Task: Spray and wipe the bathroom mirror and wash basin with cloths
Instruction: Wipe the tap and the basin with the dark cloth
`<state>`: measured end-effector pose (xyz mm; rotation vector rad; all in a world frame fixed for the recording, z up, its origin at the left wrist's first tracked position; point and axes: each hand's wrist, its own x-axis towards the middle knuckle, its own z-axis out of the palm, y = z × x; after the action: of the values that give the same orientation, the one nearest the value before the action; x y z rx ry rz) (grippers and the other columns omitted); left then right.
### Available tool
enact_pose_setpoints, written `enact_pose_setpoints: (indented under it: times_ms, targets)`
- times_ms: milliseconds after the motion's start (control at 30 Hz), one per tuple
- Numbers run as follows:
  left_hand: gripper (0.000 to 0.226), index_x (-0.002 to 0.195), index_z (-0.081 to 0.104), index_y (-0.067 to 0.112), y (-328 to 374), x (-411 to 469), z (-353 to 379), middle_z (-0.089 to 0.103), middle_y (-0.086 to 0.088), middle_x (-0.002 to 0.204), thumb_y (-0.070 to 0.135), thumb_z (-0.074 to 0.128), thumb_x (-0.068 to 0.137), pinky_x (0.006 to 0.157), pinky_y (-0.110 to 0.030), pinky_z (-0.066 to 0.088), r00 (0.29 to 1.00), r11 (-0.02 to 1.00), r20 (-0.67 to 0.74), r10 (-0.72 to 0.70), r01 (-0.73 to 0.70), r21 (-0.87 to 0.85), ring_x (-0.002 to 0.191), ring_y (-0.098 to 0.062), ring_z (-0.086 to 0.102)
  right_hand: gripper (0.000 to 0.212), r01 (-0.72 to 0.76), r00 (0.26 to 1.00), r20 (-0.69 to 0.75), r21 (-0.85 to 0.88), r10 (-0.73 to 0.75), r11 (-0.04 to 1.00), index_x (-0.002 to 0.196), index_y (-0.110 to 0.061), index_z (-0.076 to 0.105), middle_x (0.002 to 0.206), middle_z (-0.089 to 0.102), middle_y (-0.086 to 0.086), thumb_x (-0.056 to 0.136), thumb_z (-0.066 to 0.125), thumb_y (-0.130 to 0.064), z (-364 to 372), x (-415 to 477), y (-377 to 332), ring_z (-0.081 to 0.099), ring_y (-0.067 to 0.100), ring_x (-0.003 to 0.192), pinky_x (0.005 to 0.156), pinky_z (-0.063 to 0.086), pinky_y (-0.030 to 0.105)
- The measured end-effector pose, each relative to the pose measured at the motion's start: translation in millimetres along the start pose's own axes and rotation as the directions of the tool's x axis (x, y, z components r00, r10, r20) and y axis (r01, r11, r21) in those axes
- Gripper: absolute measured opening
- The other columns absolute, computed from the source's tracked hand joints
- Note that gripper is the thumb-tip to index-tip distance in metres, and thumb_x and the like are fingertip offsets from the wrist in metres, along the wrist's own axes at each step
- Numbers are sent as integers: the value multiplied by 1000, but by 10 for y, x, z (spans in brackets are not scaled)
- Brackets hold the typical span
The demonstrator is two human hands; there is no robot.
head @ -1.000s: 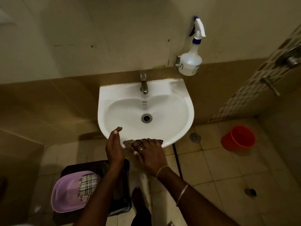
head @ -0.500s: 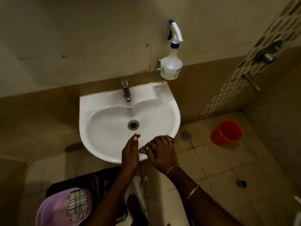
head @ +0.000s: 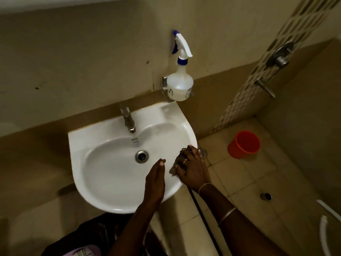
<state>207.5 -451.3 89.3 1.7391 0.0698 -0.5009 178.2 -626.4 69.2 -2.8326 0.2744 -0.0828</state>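
Fingers (head: pixel 191 154) of your right hand (head: pixel 193 170) press the cloth (head: pixel 173 168) flat on the wash basin (head: pixel 79 150) rim (for wiping pressure); left hand (head: pixel 156 179) relaxed, open.

White wash basin (head: pixel 103 174), orange bucket (head: pixel 244 144), dark cloth (head: pixel 175 164).
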Motion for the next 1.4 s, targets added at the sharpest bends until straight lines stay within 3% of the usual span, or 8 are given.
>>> enact_pose_setpoints:
  times_ms: [167,433,533,633,833,1067,1200,1400]
  targets:
    - [40,140,63,20,171,244,91,62,14,137,37,47,108,97,3,35,999,1000,45,-6,6,-7,117,22,51,35,-20,1000,-7,-32,19,999,118,-29,73,150,53,-5,88,60,-41,-23,280,122,28,26,150,121,12,43]
    - [43,140,62,20,379,670,137,61,8,143,40,44,107,117,-26,37,1000,1000,13,7,-7,-25,136,-5,51,60,65,989,136,-79,-54,995,158,-27,36,169,21,-7,101,36,-47,-54,898,350,12,28,157,127,15,52]
    - [39,139,63,17,488,791,97,64,9,138,33,44,109,103,-7,40,999,1000,-36,8,-8,-11,125,9,56,62,124,985,127,-51,-117,991,160,-28,31,170,16,-9,101,44,-44,-51,1118,410,8,27,158,127,7,47]
    - [36,138,63,20,570,909,49,65,13,129,31,44,110,90,-2,43,997,999,-75,-19,16,-41,113,18,58,57,176,980,93,-16,-173,984,158,-31,33,169,22,-8,103,44,-44,-55,1370,441,13,27,157,127,12,48]
    - [42,145,59,18,704,1061,3,60,4,144,35,41,110,119,-37,38,989,999,-145,-26,22,-27,133,-10,54,48,201,979,33,65,-203,977,148,-30,48,151,50,2,104,41,-48,-106,2022,362,38,31,144,115,35,50]
    - [43,144,60,24,703,1123,-51,59,26,126,40,42,108,119,-47,39,975,996,-206,-82,72,-54,128,-5,51,38,-83,994,-65,48,86,995,116,-19,72,110,73,12,99,53,-47,52,2268,-79,63,40,112,103,46,54]
    - [39,142,59,29,640,1091,-120,59,24,132,41,42,109,114,-39,40,968,998,-244,-59,50,-45,127,-2,51,56,134,991,27,-68,-132,989,157,-21,33,160,36,20,104,43,-36,269,2153,-558,28,50,148,114,12,78]
    - [36,140,63,19,500,1062,-253,63,-3,142,30,47,110,100,-25,40,918,997,-392,-61,43,-57,136,-20,53,58,286,956,44,93,-290,954,154,-24,40,164,32,11,100,42,-45,261,2102,-875,24,40,153,121,22,62]
